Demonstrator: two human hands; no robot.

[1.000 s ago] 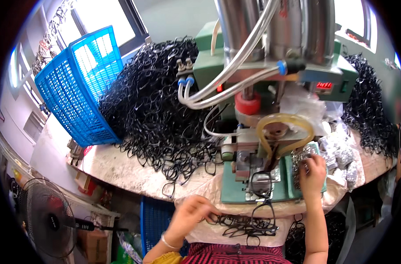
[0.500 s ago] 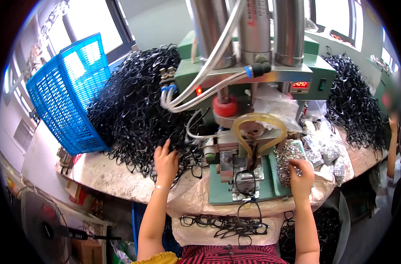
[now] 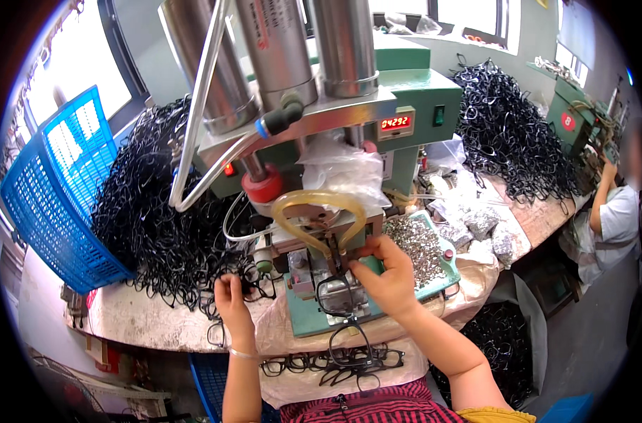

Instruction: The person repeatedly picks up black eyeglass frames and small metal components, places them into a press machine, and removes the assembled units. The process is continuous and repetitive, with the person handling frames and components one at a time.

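The right hand (image 3: 386, 276) reaches in over the green base (image 3: 314, 324) of a press machine (image 3: 321, 141), its fingers pinched narrow at the spot just under the yellowish tube loop (image 3: 319, 211). Below its fingertips a black spectacle frame (image 3: 334, 295) sits on the metal fixture (image 3: 303, 271); the fingers seem to touch the frame's upper edge, though the view is too small to be sure.

The left hand (image 3: 231, 299) lies to the left of the fixture, at the near edge of a large heap of black frames (image 3: 155, 211). Its fingers are curled around one black frame from the heap (image 3: 254, 282).

Just right of the right hand is a tray of small silvery metal parts (image 3: 416, 243). Nearer the person than both hands, several black frames (image 3: 335, 359) lie loose on the cloth-covered table edge (image 3: 152, 324). Far left of the left hand stands a blue plastic basket (image 3: 57, 190). Well beyond the right hand, a second heap of black frames (image 3: 508, 141) rises, and another person (image 3: 617, 211) works at the far right.
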